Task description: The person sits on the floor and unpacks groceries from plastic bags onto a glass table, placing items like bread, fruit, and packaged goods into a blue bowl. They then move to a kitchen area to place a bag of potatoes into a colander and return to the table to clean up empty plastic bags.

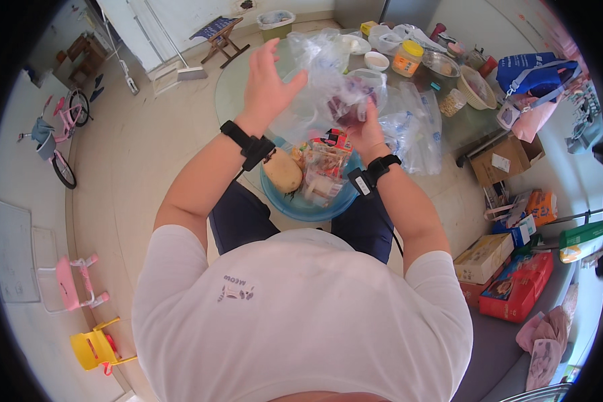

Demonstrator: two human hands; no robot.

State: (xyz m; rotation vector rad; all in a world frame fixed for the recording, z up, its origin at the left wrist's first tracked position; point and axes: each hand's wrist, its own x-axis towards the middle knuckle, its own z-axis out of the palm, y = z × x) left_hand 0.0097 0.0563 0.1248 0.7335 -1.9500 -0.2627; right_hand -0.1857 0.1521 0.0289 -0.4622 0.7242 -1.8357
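My right hand (367, 131) grips a clear plastic bag with dark reddish-purple contents (349, 105) above the table's near edge. To its left my left hand (271, 83) is raised with its fingers spread, beside a crumpled clear plastic bag (314, 60); no grip on it shows. Below both hands, a blue plastic basin (301, 216) holds a large pale-yellow root or fruit (282, 172) and several clear and red food packets (324, 166). More clear plastic bags (417, 130) hang over the table edge to the right of my right hand.
The round glass table (231, 75) bears a yellow-lidded jar (407, 58), a white bowl (376, 61), a woven basket (475, 88) and a jar of nuts or beans (452, 103). A folding stool (218, 35) and a bin (275, 25) stand behind. A cardboard box (500, 161) lies at right.
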